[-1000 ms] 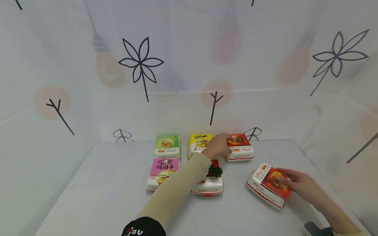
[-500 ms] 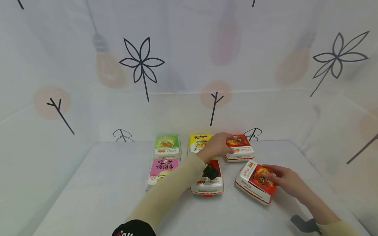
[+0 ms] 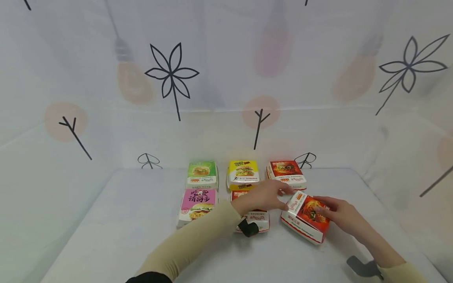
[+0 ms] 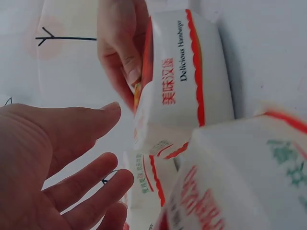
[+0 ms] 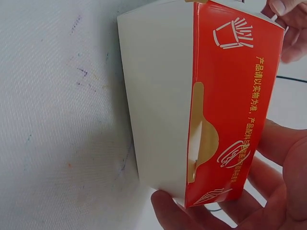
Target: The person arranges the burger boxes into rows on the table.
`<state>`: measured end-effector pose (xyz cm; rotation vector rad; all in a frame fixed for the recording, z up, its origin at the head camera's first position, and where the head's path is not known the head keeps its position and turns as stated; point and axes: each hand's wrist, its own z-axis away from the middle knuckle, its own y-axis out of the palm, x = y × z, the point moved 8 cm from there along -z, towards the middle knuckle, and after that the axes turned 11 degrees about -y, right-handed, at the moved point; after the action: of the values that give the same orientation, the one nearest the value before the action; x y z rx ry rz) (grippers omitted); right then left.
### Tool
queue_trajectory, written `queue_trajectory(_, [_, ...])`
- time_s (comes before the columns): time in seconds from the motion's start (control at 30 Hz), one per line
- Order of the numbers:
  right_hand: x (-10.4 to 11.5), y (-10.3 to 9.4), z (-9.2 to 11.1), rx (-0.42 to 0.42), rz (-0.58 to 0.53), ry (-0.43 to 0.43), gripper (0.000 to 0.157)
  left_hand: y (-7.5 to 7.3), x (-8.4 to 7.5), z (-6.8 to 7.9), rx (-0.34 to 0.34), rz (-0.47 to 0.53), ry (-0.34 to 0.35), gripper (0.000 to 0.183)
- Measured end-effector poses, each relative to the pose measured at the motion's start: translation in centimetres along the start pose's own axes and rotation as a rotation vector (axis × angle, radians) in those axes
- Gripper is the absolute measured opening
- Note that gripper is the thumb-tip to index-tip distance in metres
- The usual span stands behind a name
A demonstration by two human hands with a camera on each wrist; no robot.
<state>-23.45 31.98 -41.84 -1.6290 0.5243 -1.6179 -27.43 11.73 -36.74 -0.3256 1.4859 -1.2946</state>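
Note:
My right hand (image 3: 345, 215) grips the right side of a red and white hamburger box (image 3: 307, 217), its thumb lying over the lid. That box sits turned at an angle on the table's right half. Close to its left corner is my left hand (image 3: 263, 196), fingers loosely spread; in the left wrist view this hand (image 4: 62, 158) is apart from the box (image 4: 180, 72). Partly covered by my left arm is another red and white box (image 3: 256, 218). A third red box (image 3: 286, 173) stands behind, at the back right. In the right wrist view, the held box (image 5: 230, 105) shows a tab slot.
On the left, a green box (image 3: 202, 175) stands behind a pink box (image 3: 199, 202). A yellow box (image 3: 243, 173) is in the back row's middle. All rest on a white table (image 3: 134, 224), with a printed cloth (image 3: 219, 133) hanging behind and at the sides.
My left hand has come away from the back right red box, toward the front and the angled box. My right hand has brought its hamburger box leftward, closer to the others.

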Motion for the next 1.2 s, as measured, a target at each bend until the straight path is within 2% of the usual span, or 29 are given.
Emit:
queue_trajectory(0.17, [-0.1, 0.0, 0.0, 0.000, -0.005, 0.013, 0.075, 1.2, -0.4, 0.2, 0.027, -0.003, 0.005, 0.045])
queue_trajectory(0.43, [-0.3, 0.1, 0.0, -0.008, -0.015, 0.020, 0.076, 2.2, -1.0, 0.0, 0.020, -0.068, 0.033, 0.043])
queue_trajectory(0.7, [-0.5, 0.3, 0.2, -0.010, -0.041, 0.021, 0.076, 2.4, -1.7, 0.1, 0.011, -0.095, 0.038, 0.042])
queue_trajectory(1.03, [-0.8, 0.4, -0.6, -0.005, -0.107, 0.021, 0.076, 2.5, -1.3, 0.0, 0.022, -0.027, 0.050, 0.027])
queue_trajectory(1.2, [-0.9, 0.2, -0.8, -0.032, -0.109, 0.052, 0.082, 2.5, -1.1, 0.0, -0.002, -0.037, 0.037, 0.030])
